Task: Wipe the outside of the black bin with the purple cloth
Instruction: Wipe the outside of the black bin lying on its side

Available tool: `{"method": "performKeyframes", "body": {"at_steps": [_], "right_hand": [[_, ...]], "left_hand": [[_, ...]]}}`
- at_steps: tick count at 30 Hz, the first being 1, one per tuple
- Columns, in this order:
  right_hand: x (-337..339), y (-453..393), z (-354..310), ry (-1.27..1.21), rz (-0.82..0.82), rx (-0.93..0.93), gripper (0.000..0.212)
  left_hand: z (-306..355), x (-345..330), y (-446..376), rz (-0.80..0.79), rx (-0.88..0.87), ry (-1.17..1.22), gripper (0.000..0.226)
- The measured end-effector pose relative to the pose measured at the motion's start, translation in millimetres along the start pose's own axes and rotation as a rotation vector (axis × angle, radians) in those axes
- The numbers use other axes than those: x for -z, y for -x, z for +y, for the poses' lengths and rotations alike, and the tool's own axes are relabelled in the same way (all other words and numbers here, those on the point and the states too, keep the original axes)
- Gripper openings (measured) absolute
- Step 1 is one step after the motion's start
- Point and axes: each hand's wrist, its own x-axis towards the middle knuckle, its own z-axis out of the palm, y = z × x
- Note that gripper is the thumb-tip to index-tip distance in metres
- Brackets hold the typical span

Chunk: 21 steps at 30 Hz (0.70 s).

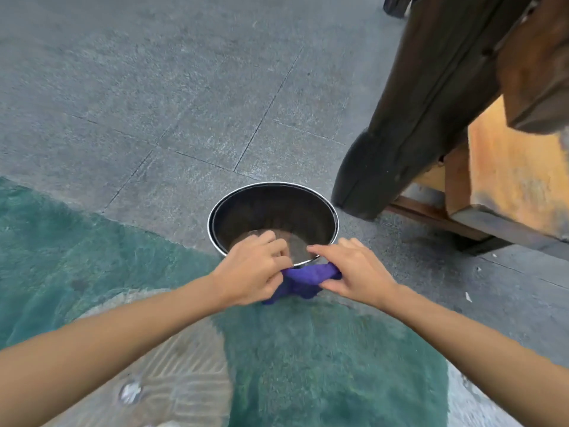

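A round black bin (274, 208) with a thin silver rim stands upright on the paved ground, seen from above, its inside dark. The purple cloth (303, 278) is bunched just in front of the bin's near rim. My left hand (252, 269) grips the cloth's left end, its fingers curled over the bin's near edge. My right hand (354, 269) pinches the cloth's right end, fingers reaching toward the rim. The bin's near outer wall is hidden behind my hands and the cloth.
Grey stone paving (184, 103) spreads beyond the bin. A dark wooden post (415, 118) and a yellow-orange wooden structure (508, 180) stand close on the right. Teal fabric (308, 365) fills the foreground below my arms.
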Motion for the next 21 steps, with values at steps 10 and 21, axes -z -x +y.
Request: {"method": "performKeyframes", "body": {"at_steps": [10, 21], "right_hand": [[-18, -10, 16, -0.037, 0.102, 0.020, 0.023], [44, -14, 12, -0.226, 0.278, -0.063, 0.020]], "left_hand": [[11, -28, -14, 0.005, 0.098, 0.005, 0.012], [19, 34, -51, 0.120, 0.303, 0.411, 0.008]]}}
